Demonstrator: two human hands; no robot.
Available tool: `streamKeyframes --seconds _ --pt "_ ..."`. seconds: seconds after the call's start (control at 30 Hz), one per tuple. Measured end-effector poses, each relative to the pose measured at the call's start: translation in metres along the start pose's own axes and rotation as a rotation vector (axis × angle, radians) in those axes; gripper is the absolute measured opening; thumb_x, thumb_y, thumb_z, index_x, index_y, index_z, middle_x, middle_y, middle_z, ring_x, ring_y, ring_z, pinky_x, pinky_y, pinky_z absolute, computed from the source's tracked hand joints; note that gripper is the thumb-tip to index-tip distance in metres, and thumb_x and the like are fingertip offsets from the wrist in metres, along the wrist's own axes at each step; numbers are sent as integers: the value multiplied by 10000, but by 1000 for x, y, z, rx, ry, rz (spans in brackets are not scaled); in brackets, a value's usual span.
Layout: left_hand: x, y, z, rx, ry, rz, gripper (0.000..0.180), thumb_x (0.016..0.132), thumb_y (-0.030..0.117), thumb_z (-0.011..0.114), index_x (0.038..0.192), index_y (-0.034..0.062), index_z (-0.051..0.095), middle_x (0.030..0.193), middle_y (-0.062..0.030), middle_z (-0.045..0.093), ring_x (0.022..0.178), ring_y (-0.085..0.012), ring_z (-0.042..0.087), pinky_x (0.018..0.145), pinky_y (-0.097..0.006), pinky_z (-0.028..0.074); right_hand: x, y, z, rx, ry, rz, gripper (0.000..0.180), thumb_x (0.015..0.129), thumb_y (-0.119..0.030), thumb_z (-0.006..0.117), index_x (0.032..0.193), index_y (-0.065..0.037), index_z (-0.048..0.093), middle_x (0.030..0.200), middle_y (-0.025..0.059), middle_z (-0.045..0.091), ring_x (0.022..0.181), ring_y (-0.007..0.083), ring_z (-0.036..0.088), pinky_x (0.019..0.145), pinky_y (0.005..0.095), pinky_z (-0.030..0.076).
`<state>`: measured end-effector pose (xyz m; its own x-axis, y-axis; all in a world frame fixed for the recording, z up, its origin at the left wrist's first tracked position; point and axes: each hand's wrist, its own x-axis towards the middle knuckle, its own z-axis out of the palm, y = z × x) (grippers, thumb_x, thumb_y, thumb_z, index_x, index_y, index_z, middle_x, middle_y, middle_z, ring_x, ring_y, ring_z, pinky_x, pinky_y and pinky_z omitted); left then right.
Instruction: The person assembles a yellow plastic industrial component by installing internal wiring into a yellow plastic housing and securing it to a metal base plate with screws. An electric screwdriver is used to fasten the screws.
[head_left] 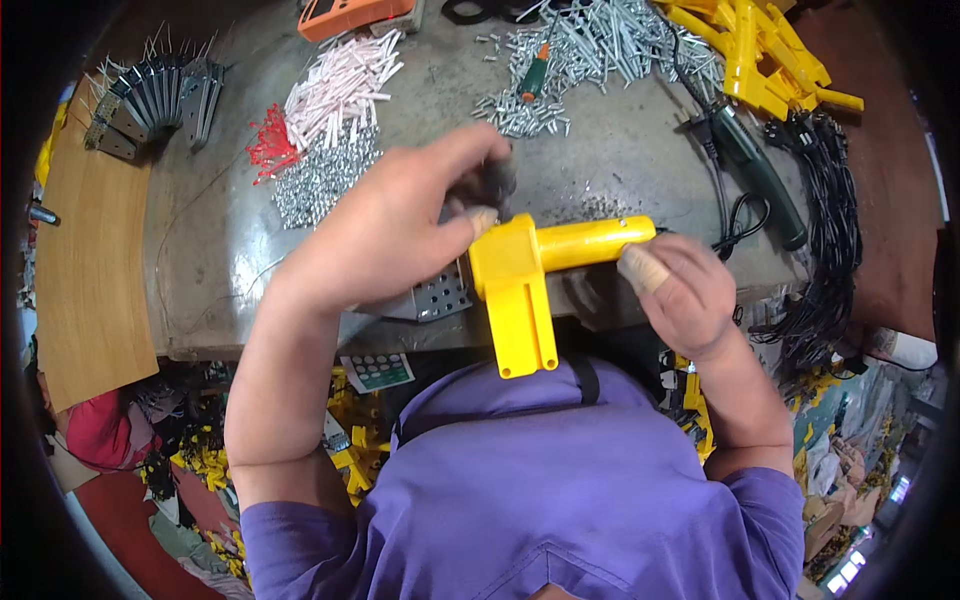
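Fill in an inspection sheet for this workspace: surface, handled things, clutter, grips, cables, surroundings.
Surface: stained grey flat worktable, scattered with small bits.
Handled things: yellow plastic part with a round tube, at the near edge; perforated grey metal plate to its left.
Clutter: heaped slim pinkish-white sticks, small red pieces, silver metal screws, green-handled screwdriver, heaped yellow plastic pieces.
Grips: left hand, thumb touching the yellow part, fingers blurred; right hand at the tube's end, hold unclear.
Cables: thin black cable bundle, right side.
Surroundings: brown wood-look panel, left.
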<state>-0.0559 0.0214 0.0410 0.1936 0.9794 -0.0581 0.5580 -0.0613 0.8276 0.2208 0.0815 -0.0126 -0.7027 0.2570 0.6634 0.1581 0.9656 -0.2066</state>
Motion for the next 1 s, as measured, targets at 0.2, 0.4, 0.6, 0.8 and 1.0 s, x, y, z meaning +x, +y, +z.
streamKeyframes --seconds 0.2,0.4,0.6,0.8,1.0 --pt "-6 3 11 220 56 34 314 786 29 641 1081 18 531 933 -178 650 888 -359 634 752 -370 507 -1 8 -12 23 -22 150 225 734 32 669 958 19 644 867 125 665 795 269 654 693 327 533" --pt "-12 9 18 419 142 171 299 803 27 618 1087 35 527 959 -164 638 897 -377 609 760 -407 491 74 84 4 42 -158 579 164 878 -155 585 967 -19 563 859 161 659 824 344 636 714 407 502" --pt "-2 4 18 250 85 169 268 822 32 602 1081 44 532 917 -157 633 865 -376 607 735 -414 487 87 151 41 -360 -258 320 265 801 -75 568 1030 9 463 807 240 627 807 422 612 707 491 489" --pt "-10 0 25 325 92 228 239 833 79 616 1061 56 551 930 -151 640 857 -365 613 731 -416 497 88 149 45 -442 -319 344 300 734 10 506 1019 55 424 788 263 618 788 440 609 697 507 490" --pt "-23 -2 45 421 142 355 285 836 114 628 1098 34 546 1063 -168 608 943 -376 597 814 -406 500 82 141 26 -361 -345 465 376 744 -27 585 1088 13 438 851 240 623 848 413 611 724 477 489"
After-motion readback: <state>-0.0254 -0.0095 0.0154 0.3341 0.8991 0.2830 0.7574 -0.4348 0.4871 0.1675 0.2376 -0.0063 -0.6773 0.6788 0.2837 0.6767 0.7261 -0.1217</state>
